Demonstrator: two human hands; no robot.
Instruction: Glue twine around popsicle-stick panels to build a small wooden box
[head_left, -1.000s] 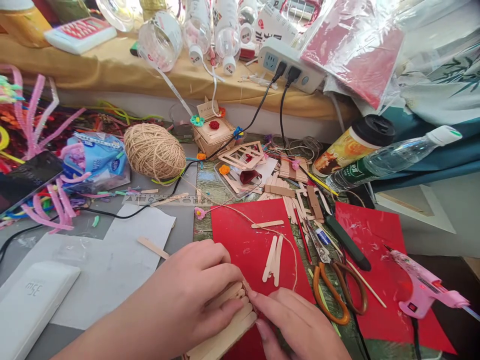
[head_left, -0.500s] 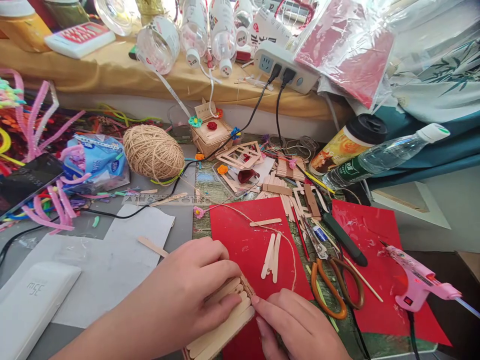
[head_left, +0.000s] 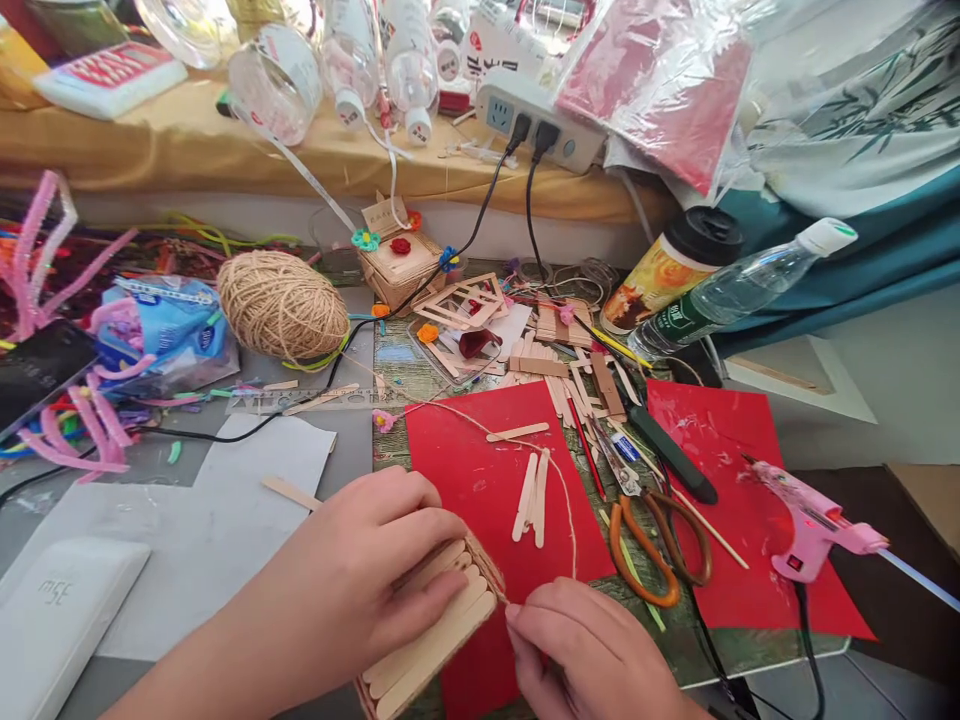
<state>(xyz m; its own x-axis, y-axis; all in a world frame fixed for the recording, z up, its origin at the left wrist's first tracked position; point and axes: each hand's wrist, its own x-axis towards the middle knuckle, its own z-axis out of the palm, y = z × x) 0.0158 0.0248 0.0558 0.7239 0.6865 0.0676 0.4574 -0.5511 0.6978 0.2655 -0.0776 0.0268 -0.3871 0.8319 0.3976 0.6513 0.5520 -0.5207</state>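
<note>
My left hand (head_left: pixel 375 570) is wrapped over a small box of wooden craft sticks (head_left: pixel 431 655) edged with twine, its thumb lying on the sticks. At the box's right corner, my right hand (head_left: pixel 589 640) pinches the twine (head_left: pixel 568 500) between thumb and forefinger, just off the edge. From there the twine loops across a red sheet (head_left: pixel 465 450) back to a large twine ball (head_left: pixel 281 305). A few loose craft sticks (head_left: pixel 531 495) lie on that sheet. The underside of the box is hidden by my left hand and the frame edge.
Scissors (head_left: pixel 645 595) with brown handles lie right of my right hand. A pink glue gun (head_left: pixel 810 525) rests on a second red sheet (head_left: pixel 776 595), its cord running down. Behind stand a stick-built box (head_left: pixel 405 262), a tumbler (head_left: pixel 667 265) and a leaning water bottle (head_left: pixel 739 290).
My right fingertips have drawn slightly away from the box corner with the twine pinched between them. The left hand keeps its grip on the box. The whole view has shifted a little.
</note>
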